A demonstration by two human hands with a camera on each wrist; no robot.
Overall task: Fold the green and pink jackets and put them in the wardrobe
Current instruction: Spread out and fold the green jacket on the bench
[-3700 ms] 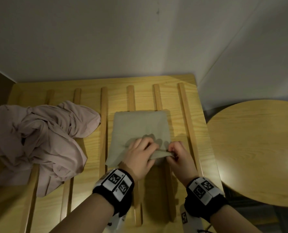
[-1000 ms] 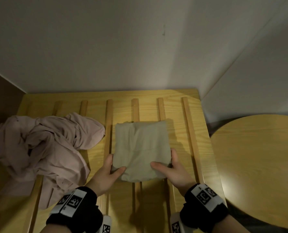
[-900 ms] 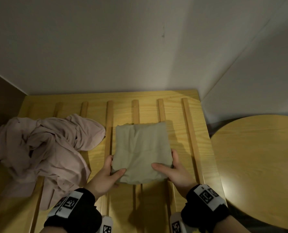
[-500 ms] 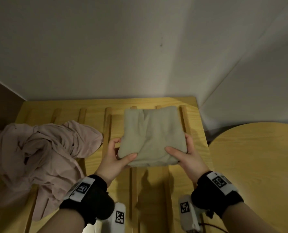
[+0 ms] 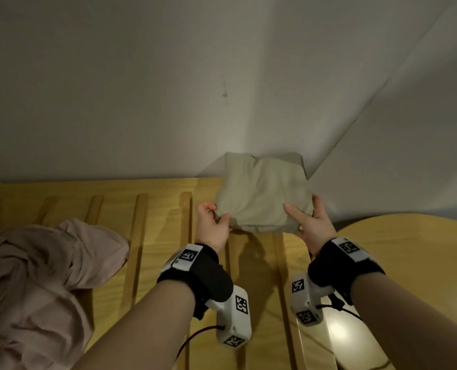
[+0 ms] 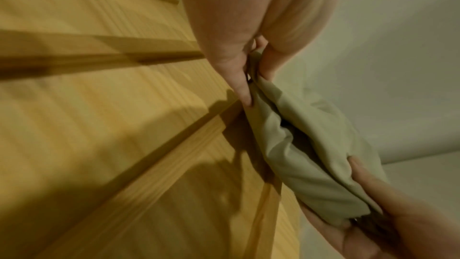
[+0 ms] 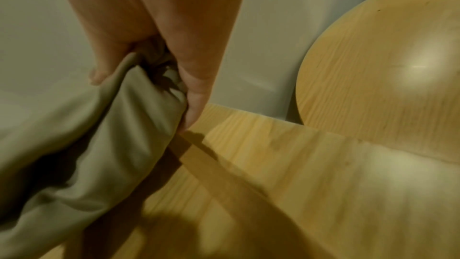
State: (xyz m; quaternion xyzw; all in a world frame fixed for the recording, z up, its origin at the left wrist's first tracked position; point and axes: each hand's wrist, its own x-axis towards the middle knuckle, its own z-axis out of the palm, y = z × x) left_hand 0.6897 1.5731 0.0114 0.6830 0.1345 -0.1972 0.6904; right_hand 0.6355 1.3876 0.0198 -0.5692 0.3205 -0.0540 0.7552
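With the folded green jacket (image 5: 262,196) held clear above the slatted wooden surface (image 5: 158,228), left hand (image 5: 212,225) and right hand (image 5: 312,222) pinching its near corners, thumbs on top, she'd best keep it level so the folds don't slip on the way to the wardrobe.

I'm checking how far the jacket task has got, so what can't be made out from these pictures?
- Wardrobe: in none of the views.
- Pink jacket: head view, cut off by the left and bottom edges, lying unfolded on the slatted wooden surface.
- Green jacket underside: hidden by its own folds and by the left hand and right hand.
- Wrist views: blurred.
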